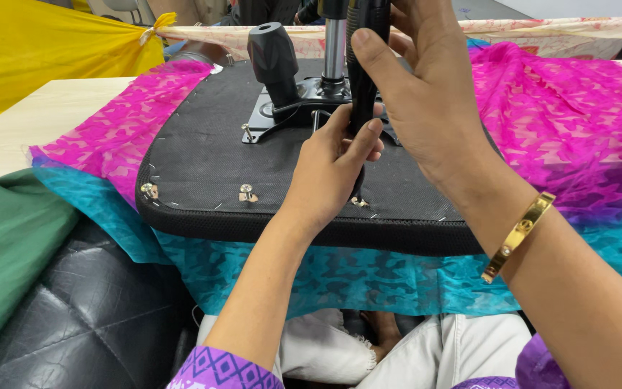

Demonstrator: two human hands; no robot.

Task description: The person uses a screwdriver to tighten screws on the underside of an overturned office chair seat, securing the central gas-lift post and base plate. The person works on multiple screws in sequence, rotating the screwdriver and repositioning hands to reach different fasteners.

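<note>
- We see a light wooden table (pixel 16 126) as the support.
- On it lies a pink and turquoise patterned cloth (pixel 563 122).
- Yellow fabric (pixel 30 50) covers the far left corner.
- An upturned black chair seat (pixel 210 155) rests on the patterned cloth.

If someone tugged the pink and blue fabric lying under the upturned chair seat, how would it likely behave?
The pink and blue fabric looks thin and floppy: it drapes and wrinkles over the table edge. It probably would not slide free, since the black seat underside rests on it and both hands bear down there with a dark tool. Its open weave may snag easily.
</note>
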